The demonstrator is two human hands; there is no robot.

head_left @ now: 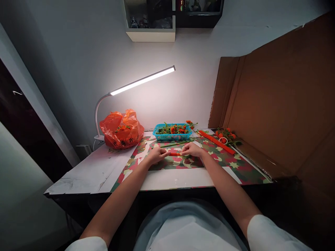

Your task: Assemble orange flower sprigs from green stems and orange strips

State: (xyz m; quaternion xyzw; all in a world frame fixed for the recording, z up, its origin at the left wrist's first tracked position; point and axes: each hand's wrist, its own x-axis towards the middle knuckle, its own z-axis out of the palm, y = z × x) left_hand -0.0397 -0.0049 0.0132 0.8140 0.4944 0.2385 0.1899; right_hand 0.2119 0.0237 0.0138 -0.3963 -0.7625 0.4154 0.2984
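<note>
A short orange strip (175, 154) is stretched level between my hands, low over the patterned table cover. My left hand (158, 154) pinches its left end. At the other end, the closed fingers of my right hand (192, 150) grip the strip. Just under my right hand is a small round greenish thing (186, 156), partly hidden, whose kind I cannot make out. Behind both hands lies a long green stem (180, 143). Farther back stands a blue plastic basket (172, 138), holding orange flowers (180, 130) on green stems.
An orange plastic bag (136, 130) with orange flowers inside sits at back left, beneath a lit desk lamp (142, 81). To the right lie a long orange strip (217, 142), a white ring (223, 140) and more flowers (227, 134). A cardboard panel (282, 97) borders the right side.
</note>
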